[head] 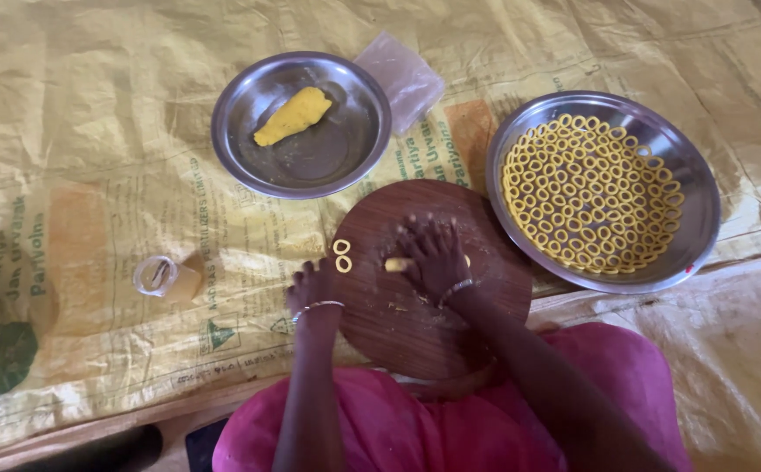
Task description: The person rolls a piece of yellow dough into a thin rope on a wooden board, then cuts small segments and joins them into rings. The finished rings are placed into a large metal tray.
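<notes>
Flanking the round wooden board (415, 323): two steel plates (241, 149), small jar (160, 276).

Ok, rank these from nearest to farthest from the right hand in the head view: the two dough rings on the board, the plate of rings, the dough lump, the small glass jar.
From the right hand:
1. Two dough rings, just to its left on the round board.
2. Plate of rings, to its right.
3. Dough lump, up and left, in the other plate.
4. Small glass jar, far left on the sheet.
</notes>
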